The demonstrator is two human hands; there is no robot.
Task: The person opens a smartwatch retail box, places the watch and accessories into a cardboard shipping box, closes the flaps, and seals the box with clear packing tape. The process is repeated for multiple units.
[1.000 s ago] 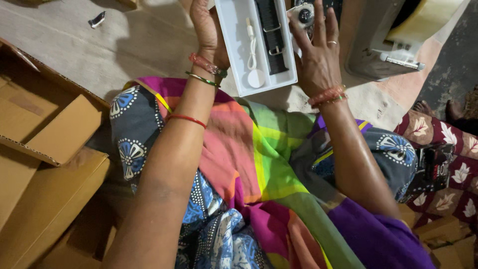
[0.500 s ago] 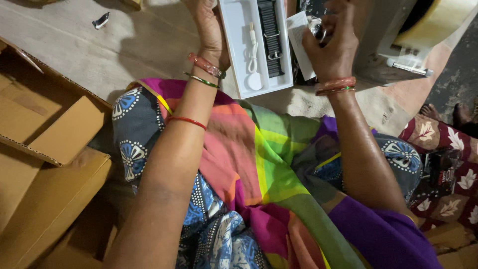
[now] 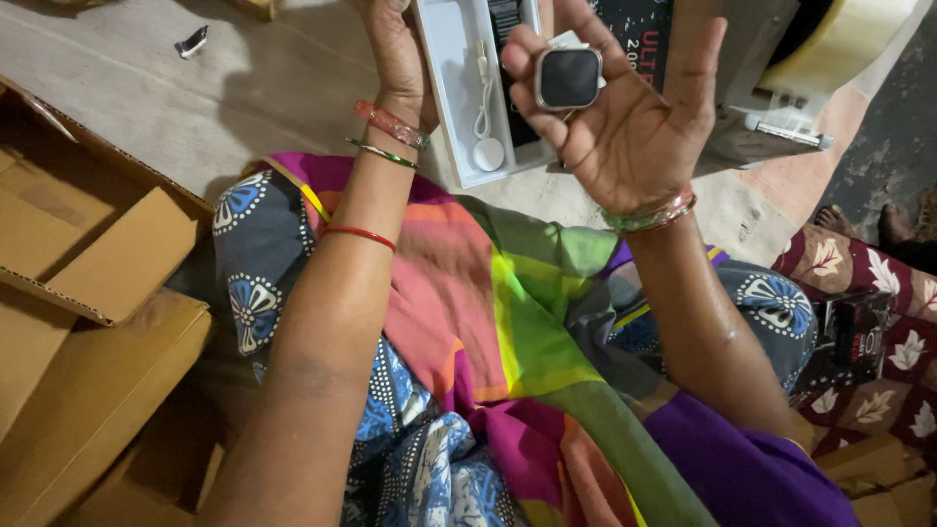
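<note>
Just right of the white tray, my right hand pinched a square smartwatch face between curled fingers, while my left hand gripped the tray's edge, charging cable inside.

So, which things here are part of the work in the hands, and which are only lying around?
In use:
- left hand holding the white tray box
- white charging cable lying in that box
- right hand holding the square smartwatch body

Lying about:
- brown cardboard boxes
- roll of packing tape
- small dark clip on the floor
</note>
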